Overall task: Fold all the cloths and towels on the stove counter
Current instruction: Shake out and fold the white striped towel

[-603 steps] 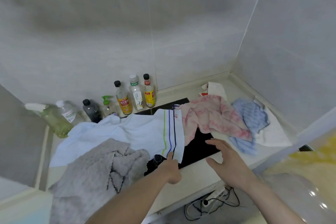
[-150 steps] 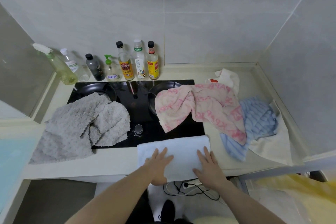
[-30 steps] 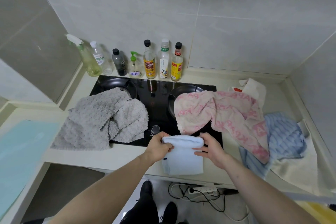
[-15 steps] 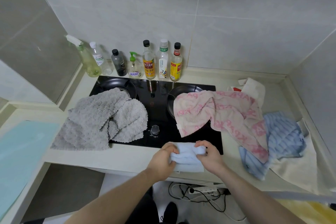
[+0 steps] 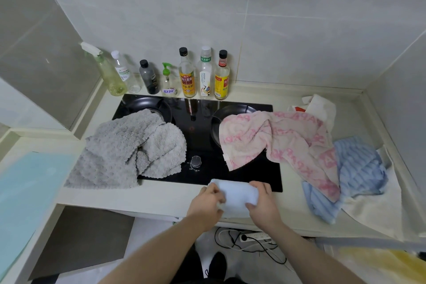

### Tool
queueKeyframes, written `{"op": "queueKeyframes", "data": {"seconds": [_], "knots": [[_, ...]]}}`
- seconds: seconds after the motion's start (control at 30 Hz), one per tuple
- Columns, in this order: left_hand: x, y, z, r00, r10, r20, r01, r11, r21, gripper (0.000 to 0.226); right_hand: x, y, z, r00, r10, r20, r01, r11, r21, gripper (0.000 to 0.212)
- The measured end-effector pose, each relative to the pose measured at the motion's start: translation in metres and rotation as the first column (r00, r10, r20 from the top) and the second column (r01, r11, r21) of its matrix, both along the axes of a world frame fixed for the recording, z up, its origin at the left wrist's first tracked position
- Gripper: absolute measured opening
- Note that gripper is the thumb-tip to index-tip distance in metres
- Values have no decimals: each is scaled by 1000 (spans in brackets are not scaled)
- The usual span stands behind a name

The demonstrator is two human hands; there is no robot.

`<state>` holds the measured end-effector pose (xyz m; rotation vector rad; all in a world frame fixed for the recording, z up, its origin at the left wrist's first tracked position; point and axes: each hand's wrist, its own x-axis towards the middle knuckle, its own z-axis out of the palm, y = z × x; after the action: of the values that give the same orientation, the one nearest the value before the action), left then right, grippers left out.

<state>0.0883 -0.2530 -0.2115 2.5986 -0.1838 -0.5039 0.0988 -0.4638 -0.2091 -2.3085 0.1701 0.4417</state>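
Low in the centre of the frame, the folded white towel lies on the front strip of the counter, its long axis running left to right, with the left hand and right hand curled over its two ends, equally near. Its near edge sits just at the counter's front lip, so setting it down calls for care. Open counter lies to its left, below the crumpled grey towel; the pink towel, blue cloth and cream cloth crowd the right.

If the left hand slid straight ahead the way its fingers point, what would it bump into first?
The left hand already grips the folded white towel. Past that, probably the right hand on the towel's other end, though depth is unclear.
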Motion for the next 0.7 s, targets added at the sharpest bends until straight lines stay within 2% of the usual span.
{"op": "queueKeyframes", "data": {"seconds": [0.07,0.17,0.27,0.37,0.4,0.53,0.7], "knots": [[5,-4,4,992,117,-55,-120,991,-58,22,1,1,1,999,-32,-31,32,999,-7,65],[13,-5,8,941,328,-78,-337,928,-160,21,4,-2,-3,987,-115,-114,117,993,11,74],[14,3,5,863,484,-144,-502,854,-139,36,2,-7,-11,960,-201,-194,224,970,100,79],[12,9,-1,838,495,-232,-536,825,-177,58,-3,-6,-12,926,-277,-254,320,937,143,70],[12,8,-1,834,487,-260,-539,819,-196,59,-5,-4,-12,918,-290,-271,336,931,143,66],[6,3,0,796,476,-374,-579,779,-242,37,-6,-2,-11,889,-315,-332,388,904,181,62],[-2,0,4,773,462,-435,-611,726,-315,30,-5,-11,-11,891,-292,-348,383,896,227,59]]}}
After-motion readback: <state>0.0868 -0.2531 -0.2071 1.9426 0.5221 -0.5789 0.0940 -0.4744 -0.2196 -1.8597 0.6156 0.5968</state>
